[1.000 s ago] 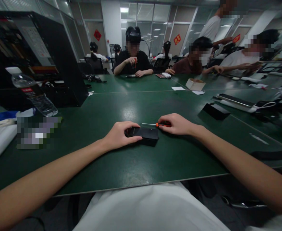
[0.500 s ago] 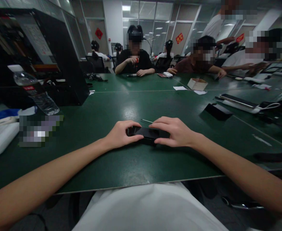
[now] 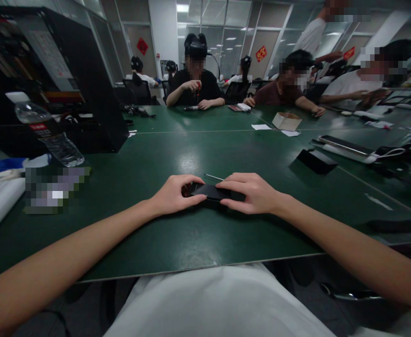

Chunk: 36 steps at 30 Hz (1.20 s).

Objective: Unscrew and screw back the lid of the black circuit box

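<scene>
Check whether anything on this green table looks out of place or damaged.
Nothing looks spilled or broken. The left hand and right hand hold the black device on the table. Only oddity: a thin metal shaft pokes out behind the right hand.

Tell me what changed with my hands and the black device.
The right hand moved left from beside the black device and gripped its right end. The screwdriver now shows only its shaft behind that hand; whether it is still held is unclear. The left hand stayed on the left end, and the device stayed on the green table.
</scene>
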Available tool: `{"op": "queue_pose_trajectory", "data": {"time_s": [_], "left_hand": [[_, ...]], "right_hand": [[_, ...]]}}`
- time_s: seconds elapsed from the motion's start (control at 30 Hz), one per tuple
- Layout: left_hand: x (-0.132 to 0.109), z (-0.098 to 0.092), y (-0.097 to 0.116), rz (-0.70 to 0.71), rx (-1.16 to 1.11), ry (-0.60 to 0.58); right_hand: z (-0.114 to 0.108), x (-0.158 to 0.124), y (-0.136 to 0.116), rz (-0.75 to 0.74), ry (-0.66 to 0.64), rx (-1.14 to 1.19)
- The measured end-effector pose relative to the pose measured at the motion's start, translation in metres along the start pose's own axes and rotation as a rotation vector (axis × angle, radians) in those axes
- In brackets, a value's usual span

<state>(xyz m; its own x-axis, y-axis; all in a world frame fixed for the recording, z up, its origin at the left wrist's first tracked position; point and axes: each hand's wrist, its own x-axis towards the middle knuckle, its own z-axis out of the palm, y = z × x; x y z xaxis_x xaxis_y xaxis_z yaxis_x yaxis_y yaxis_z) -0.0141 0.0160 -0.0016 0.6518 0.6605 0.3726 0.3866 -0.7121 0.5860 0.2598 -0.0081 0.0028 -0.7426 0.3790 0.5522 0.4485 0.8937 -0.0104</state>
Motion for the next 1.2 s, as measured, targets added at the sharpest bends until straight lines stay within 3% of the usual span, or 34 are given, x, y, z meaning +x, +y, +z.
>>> {"op": "queue_pose_trajectory", "data": {"time_s": [0.27,0.8,1.2], "left_hand": [[-0.0008,-0.0002,0.0007,-0.018,0.007,-0.003],[-0.0013,0.0009,0.0018,0.005,0.025,0.026],[0.0005,0.0007,0.0021,-0.032,-0.032,0.039]], "right_hand": [[0.0013,0.0006,0.0000,-0.011,0.073,-0.007],[0.0035,-0.0008,0.0018,0.025,0.085,0.033],[0.0035,-0.0003,0.0031,0.093,-0.023,0.079]]}}
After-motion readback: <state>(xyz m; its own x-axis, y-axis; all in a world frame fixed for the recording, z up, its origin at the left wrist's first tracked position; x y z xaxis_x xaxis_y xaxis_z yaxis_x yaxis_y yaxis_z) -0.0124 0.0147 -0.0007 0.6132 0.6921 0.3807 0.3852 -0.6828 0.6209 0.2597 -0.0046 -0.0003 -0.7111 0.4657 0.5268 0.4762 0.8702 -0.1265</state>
